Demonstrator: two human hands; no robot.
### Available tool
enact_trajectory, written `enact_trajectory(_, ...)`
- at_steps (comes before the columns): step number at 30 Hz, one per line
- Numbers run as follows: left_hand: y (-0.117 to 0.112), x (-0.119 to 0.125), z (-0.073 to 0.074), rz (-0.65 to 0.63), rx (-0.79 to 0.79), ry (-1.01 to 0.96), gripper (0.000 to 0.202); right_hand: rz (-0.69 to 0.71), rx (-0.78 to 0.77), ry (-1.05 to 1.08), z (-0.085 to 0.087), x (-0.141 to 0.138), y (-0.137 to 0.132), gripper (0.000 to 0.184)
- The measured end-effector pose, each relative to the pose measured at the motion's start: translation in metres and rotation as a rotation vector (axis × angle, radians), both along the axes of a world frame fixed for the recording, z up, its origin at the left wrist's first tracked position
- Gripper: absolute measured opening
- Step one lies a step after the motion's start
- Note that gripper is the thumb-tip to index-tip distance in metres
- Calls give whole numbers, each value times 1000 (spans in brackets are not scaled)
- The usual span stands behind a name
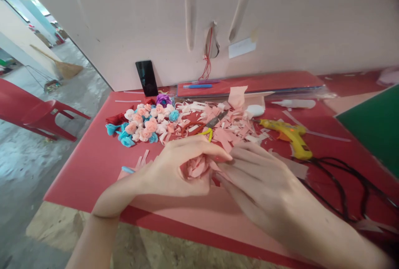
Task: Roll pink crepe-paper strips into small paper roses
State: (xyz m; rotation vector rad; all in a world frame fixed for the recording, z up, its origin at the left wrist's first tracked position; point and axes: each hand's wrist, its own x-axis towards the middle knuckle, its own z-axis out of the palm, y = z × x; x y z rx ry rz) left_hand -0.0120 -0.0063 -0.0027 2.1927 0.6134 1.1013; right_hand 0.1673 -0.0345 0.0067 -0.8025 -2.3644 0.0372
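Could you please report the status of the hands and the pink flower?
Left hand curled around pink flower. Right hand touching its edge. Paper scraps and yellow glue gun lie beyond, not blocking.

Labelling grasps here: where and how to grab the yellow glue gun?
Probably best by the handle, coming from the person's right, near side. The glue gun lies on its side, handle slanting right and toward the person, while its nozzle points left at the paper scraps. Mind the black cable by the handle's end.

Head-worn view, forward and down
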Motion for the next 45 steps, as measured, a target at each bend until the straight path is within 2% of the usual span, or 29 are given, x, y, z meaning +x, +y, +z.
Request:
enact_trajectory(5, 1, -2, -2, -30, 17, -4, 48, -8, -19, 65, 1, -1, -1, 28)
enact_trajectory(8, 0, -2, 1, -76, -32, -7, 49, -18, -40, 93, 3, -2, -1, 28)
enact_trajectory(15, 0, -1, 4, -146, -58, -53, 64, -35, -108, 131, 3, 1, -2, 25)
enact_trajectory(22, -5, 4, 5, -59, 123, -84, 48, -47, -14, 134, 3, -2, -5, 23)
enact_trajectory(27, -8, 3, 11, 9, 204, 31, 39, -44, 68, 122, 3, -7, -6, 26)
enact_trajectory(32, -4, 5, 6, 62, 378, -53, 38, -94, 140, 43, 1, -8, -7, 26)
enact_trajectory(36, -3, 8, 2, 67, 445, -71, 37, -102, 194, -26, -1, -10, -10, 28)
enact_trajectory(41, -6, 6, 4, 47, 406, -80, 36, -91, 187, -14, 1, -10, -12, 29)
enact_trajectory(45, -8, 5, 5, -32, 298, -78, 34, -61, 70, 30, 4, -8, -13, 34)
